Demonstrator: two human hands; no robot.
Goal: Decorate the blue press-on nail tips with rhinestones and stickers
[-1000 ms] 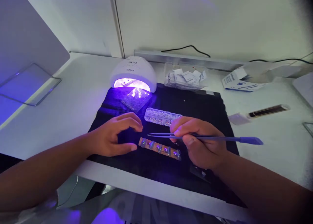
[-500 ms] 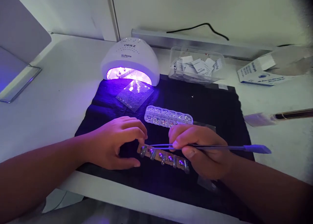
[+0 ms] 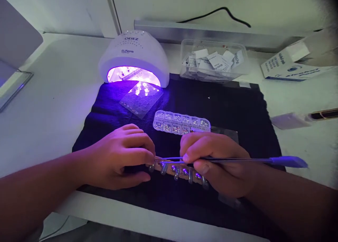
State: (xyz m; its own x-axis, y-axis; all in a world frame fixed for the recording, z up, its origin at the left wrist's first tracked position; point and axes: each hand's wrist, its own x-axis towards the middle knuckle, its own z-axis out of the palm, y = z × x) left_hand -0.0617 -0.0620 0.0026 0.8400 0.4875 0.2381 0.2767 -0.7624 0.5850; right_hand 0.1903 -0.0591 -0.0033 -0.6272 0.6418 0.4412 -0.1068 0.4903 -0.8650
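Note:
A tan strip (image 3: 169,167) carries several nail tips with shiny, rounded decorations, above the black mat (image 3: 105,129). My left hand (image 3: 129,154) is curled at its left end, index finger against the strip and thumb just below. Between the thumb and fingers of my right hand (image 3: 216,161) are long, thin tweezers (image 3: 245,160). Their two prongs point left over the upper edge of the strip, while a flat paddle end sticks out to the right. Whether the prong tips hold anything is too small to tell. My right thumb is close to the strip's right end.
Beyond my hands lies a divided rhinestone case (image 3: 181,122). The lit nail lamp (image 3: 134,55) glows purple over a clear sheet (image 3: 141,99). Behind stand a clear tub (image 3: 213,68) of packets and an open carton (image 3: 286,64). A brush (image 3: 293,120) lies at right.
My left index finger has lowered and straightened onto the strip's left end. The tweezers stay over the strip, with their tips still near that end. The view has shifted slightly.

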